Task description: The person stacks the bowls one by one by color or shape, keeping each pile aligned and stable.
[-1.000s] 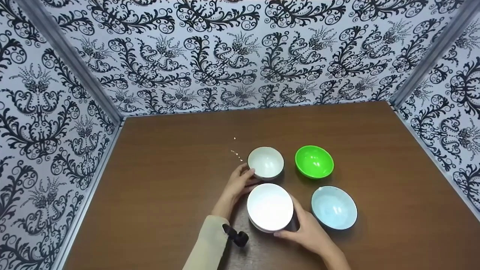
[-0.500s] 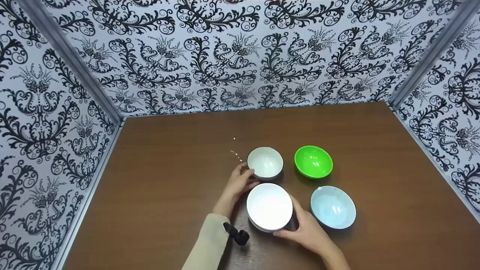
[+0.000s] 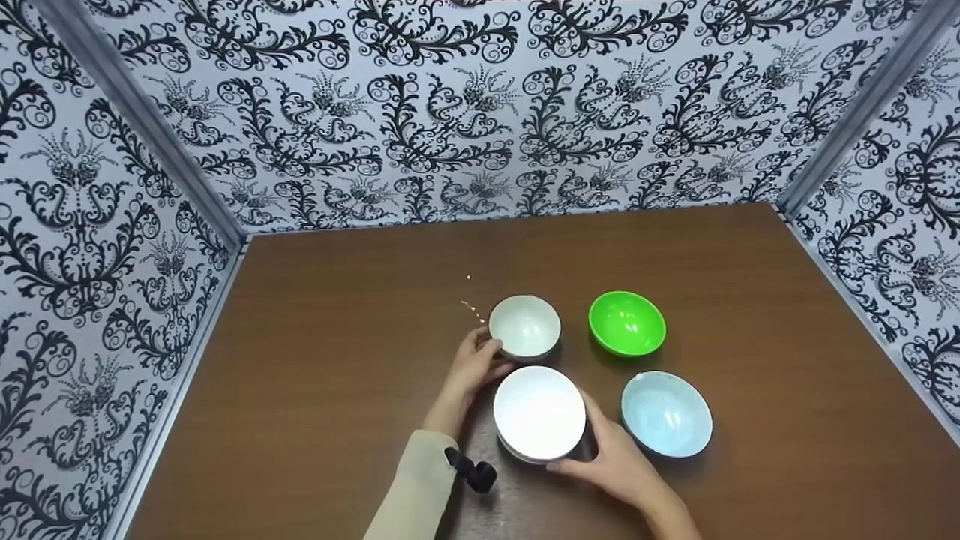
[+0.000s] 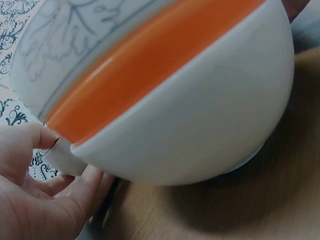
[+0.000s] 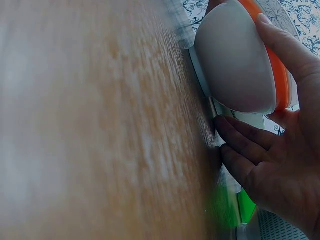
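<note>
In the head view my left hand [image 3: 474, 364] holds a small off-white bowl [image 3: 525, 326] by its left side, thumb at the rim. Just in front of that bowl is a stack of bowls [image 3: 538, 412], white inside at the top. My right hand [image 3: 619, 461] grips the stack's right side, thumb and fingers spread around it. From the left wrist, the stack shows a plain white bowl [image 4: 215, 110] at the bottom, an orange bowl [image 4: 135, 80] nested in it and a line-patterned bowl [image 4: 75, 45] uppermost. Part of the held off-white bowl [image 4: 65, 157] shows between the left fingers.
A bright green bowl [image 3: 628, 324] stands at the back right, and a pale blue bowl [image 3: 667, 414] sits right of the right hand. Small white crumbs [image 3: 472, 309] lie left of the off-white bowl. Patterned walls [image 3: 480, 112] enclose the brown table [image 3: 337, 375].
My left hand has shifted the off-white bowl slightly to the left. The right hand and the stack stay in place.
</note>
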`<state>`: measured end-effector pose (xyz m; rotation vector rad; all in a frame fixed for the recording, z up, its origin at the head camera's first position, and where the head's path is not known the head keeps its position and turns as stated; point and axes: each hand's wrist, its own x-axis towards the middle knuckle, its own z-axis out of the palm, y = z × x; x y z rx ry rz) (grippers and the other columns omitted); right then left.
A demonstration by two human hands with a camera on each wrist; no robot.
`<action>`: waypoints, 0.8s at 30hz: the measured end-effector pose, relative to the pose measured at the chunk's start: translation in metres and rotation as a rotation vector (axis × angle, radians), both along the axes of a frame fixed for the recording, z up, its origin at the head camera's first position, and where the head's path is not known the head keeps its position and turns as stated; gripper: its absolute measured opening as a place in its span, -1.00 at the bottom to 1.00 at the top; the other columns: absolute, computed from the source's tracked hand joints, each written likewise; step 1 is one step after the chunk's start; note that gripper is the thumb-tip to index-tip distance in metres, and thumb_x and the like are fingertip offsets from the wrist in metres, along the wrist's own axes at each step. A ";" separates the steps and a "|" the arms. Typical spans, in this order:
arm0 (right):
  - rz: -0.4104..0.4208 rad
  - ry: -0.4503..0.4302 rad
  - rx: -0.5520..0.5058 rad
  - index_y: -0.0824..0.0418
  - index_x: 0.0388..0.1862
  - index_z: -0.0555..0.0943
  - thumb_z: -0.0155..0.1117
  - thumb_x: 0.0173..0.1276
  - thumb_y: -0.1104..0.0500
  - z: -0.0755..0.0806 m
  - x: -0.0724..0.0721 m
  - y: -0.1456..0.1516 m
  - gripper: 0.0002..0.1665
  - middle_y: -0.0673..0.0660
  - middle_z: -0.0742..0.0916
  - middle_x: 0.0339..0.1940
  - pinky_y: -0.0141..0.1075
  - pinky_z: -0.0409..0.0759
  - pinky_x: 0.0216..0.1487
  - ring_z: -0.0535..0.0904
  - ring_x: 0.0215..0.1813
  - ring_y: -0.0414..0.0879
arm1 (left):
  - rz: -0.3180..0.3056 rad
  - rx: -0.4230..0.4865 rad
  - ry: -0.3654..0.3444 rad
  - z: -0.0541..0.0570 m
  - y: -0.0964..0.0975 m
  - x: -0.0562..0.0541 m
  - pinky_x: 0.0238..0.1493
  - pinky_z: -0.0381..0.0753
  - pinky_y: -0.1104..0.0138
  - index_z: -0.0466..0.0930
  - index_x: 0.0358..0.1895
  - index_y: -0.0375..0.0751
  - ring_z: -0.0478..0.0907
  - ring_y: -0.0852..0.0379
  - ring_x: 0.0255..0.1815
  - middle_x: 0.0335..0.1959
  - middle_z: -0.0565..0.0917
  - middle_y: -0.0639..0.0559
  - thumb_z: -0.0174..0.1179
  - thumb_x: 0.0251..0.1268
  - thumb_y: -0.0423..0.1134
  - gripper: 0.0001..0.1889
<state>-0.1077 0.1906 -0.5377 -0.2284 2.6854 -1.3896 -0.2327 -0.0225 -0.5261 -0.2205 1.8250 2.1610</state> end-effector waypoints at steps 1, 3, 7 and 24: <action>0.000 0.008 0.002 0.11 0.61 0.10 0.66 -0.16 -0.28 0.000 0.000 0.000 0.44 0.14 0.53 0.44 0.13 0.37 0.44 0.44 0.43 -0.02 | 0.002 -0.001 -0.002 0.000 -0.001 0.000 -0.02 0.75 0.27 0.10 0.46 -0.49 0.65 -0.12 -0.01 0.37 0.32 -0.46 -0.05 0.41 -0.33 -0.40; -0.001 0.024 0.010 0.12 0.61 0.11 0.65 -0.15 -0.28 0.000 0.001 0.001 0.42 0.15 0.54 0.42 0.14 0.39 0.42 0.46 0.41 0.00 | 0.009 0.004 -0.004 0.000 -0.002 0.001 -0.02 0.75 0.26 0.11 0.45 -0.49 0.65 -0.07 -0.05 0.37 0.32 -0.45 -0.06 0.42 -0.33 -0.41; -0.004 0.046 0.022 0.13 0.60 0.13 0.65 -0.13 -0.27 -0.001 0.001 0.001 0.40 0.17 0.57 0.39 0.14 0.41 0.39 0.48 0.38 0.03 | 0.024 0.009 -0.004 0.002 -0.004 0.001 -0.05 0.75 0.28 0.14 0.43 -0.49 0.65 0.00 -0.13 0.36 0.34 -0.45 -0.06 0.41 -0.33 -0.43; 0.011 0.001 -0.004 0.13 0.61 0.09 0.64 -0.11 -0.26 0.003 0.001 0.000 0.40 0.15 0.52 0.44 0.17 0.36 0.42 0.43 0.44 0.04 | 0.023 0.016 0.035 0.016 -0.016 0.005 0.00 0.74 0.21 0.11 0.44 -0.50 0.64 0.01 -0.13 0.34 0.33 -0.45 -0.08 0.39 -0.35 -0.41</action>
